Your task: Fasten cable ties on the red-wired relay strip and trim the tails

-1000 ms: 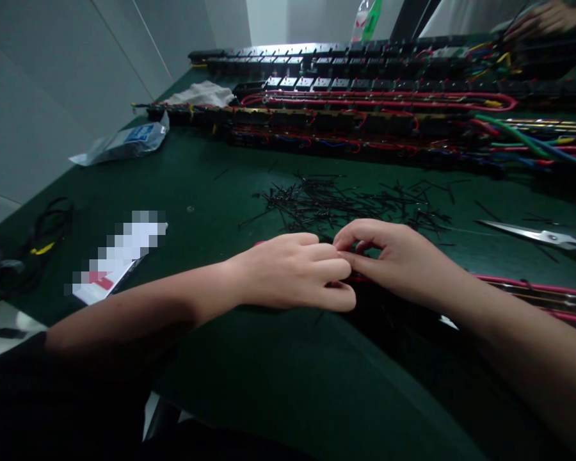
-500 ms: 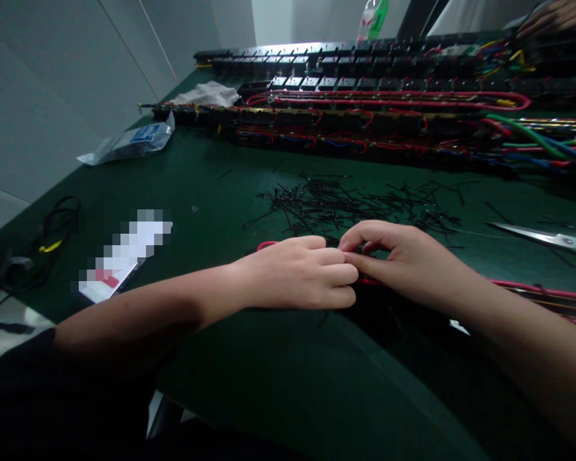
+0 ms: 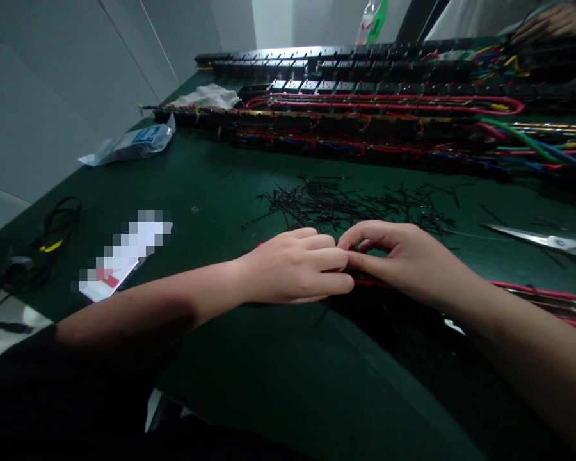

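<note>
At the left edge of the green table (image 3: 211, 182), a tangle of black cables (image 3: 24, 262) with a yellow band lies near the corner closest to me. A white card with a red patch (image 3: 125, 262), mostly blurred into blocks, sits just beside it, and a clear plastic bag (image 3: 129, 142) with a blue label is farther up that edge. A pale cloth (image 3: 206, 96) lies near the far left corner.

My left hand (image 3: 295, 269) is knuckles up, fingers curled; I cannot tell whether they grasp anything. Beyond it lies a scatter of black cable-tie pieces (image 3: 336, 202), with long wired modules (image 3: 393, 123) ranged toward the table's far edge.

My right hand (image 3: 408, 256) brings thumb and forefinger together against my left fingers; whatever may be between the tips is hidden. The red-cabled strip (image 3: 547, 298) runs beneath both hands, out past my right forearm toward the right edge. Scissors (image 3: 552, 241) lie just beyond it, and a co-worker's hand (image 3: 552, 22) is at the far right corner.
</note>
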{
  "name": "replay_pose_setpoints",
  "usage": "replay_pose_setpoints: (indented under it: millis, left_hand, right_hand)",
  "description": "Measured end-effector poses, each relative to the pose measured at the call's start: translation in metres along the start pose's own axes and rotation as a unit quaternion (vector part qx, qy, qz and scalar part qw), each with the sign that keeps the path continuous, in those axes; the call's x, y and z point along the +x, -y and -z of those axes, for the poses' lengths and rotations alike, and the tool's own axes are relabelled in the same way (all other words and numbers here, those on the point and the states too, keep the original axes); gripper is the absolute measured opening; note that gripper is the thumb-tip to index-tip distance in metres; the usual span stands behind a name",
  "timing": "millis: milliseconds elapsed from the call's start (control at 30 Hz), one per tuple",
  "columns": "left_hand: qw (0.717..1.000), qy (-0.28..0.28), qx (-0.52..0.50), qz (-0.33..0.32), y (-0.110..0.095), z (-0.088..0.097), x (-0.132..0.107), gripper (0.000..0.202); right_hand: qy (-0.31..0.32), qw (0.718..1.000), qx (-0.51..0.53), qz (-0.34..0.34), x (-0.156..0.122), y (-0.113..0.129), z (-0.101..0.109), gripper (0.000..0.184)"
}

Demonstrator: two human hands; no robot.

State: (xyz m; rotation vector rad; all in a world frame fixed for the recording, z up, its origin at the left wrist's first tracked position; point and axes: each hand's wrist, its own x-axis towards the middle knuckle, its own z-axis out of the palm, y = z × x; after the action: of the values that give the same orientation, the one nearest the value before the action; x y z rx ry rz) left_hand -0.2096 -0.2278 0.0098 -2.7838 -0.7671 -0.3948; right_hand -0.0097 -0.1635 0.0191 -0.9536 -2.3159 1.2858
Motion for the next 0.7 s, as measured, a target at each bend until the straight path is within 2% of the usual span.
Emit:
replay_pose_setpoints:
  millis: [100,300,433,700]
  left_hand:
    - [1.0,-0.013,0.004,0.009,0.001,-0.001,-0.001,0.017]
    - [0.998,0.013,0.038,-0.051,-0.002,0.002,0.0,0.015]
    - [0.997,0.052,0.056,-0.03,-0.008,0.009,0.003,0.016]
    - [0.992,0.093,0.08,0.007,-0.018,0.02,0.006,0.015]
  right_hand:
    - [0.004,1.0,0.012,0.0,-0.001,0.004,0.002,0.015]
    - [0.01,1.0,-0.025,0.017,-0.003,0.0,0.002,0.014]
    - [-0.007,0.998,-0.045,0.047,-0.002,-0.007,0.0,0.013]
    - [-0.006,0.999,-0.042,0.021,-0.002,-0.008,0.0,0.012]
